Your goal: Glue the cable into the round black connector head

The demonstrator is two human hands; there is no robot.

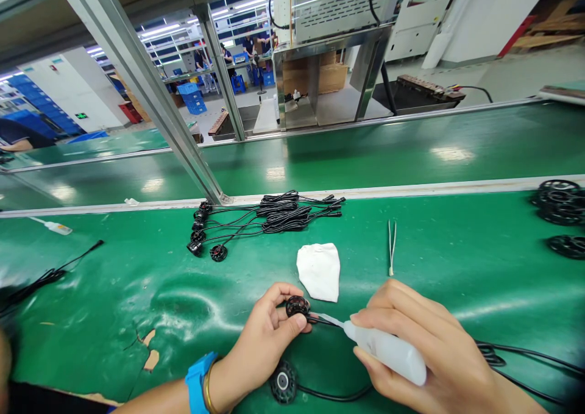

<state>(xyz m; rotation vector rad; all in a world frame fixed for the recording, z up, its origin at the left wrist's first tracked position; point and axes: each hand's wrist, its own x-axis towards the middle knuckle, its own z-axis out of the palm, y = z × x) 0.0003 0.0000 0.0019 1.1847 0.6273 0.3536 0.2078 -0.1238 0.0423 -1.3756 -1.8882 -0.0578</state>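
Near the bottom centre, my left hand [267, 328] pinches a small round black part [298, 306] with a cable leading off to the right. My right hand [411, 341] is wrapped round a translucent white squeeze bottle [388, 348], whose thin nozzle points left at the black part's cable side. Whether the tip touches the part cannot be made out. Below my left hand lies a black disc-shaped part [283, 382] with its own cable. A white cloth [319, 272] lies just beyond my hands.
Several cabled black parts [283, 213] lie by the metal rail. White tweezers [392, 248] rest at right centre, black wheel-like parts [560, 202] at far right. A small white bottle [58, 227] and a cable [55, 274] are at left. A metal post [150, 91] rises behind the worktop.
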